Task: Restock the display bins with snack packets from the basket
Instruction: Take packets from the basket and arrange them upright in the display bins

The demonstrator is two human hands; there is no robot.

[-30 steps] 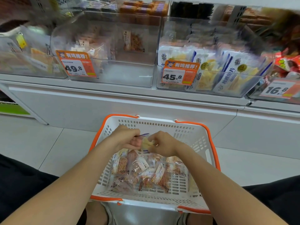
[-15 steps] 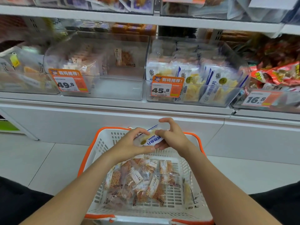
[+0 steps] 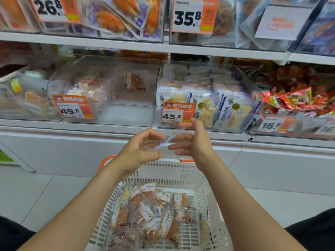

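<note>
A small white and blue snack packet (image 3: 167, 140), blurred by motion, hangs between my two hands in front of the shelf edge. My left hand (image 3: 141, 151) pinches its lower left end. My right hand (image 3: 194, 140) has its fingers spread and fairly straight at the packet's upper right end. Below them stands the white basket (image 3: 208, 189) with orange handles, which holds several clear packets of brown snacks (image 3: 150, 211). Straight ahead, the clear bin tagged 45.8 (image 3: 243, 124) holds matching white and blue packets (image 3: 226, 105).
Left of it is a clear bin tagged 49.8 (image 3: 117, 113), part filled with pale packets. A bin of red packets (image 3: 293, 100), tagged 16.8, sits at the right. An upper shelf (image 3: 163, 46) carries more bins. White floor tiles lie on both sides of the basket.
Both hands rose from the basket with the white and blue packet, up to the level of the 45.8 bin's front. My view tilted up, and the right hand's fingers have spread.
</note>
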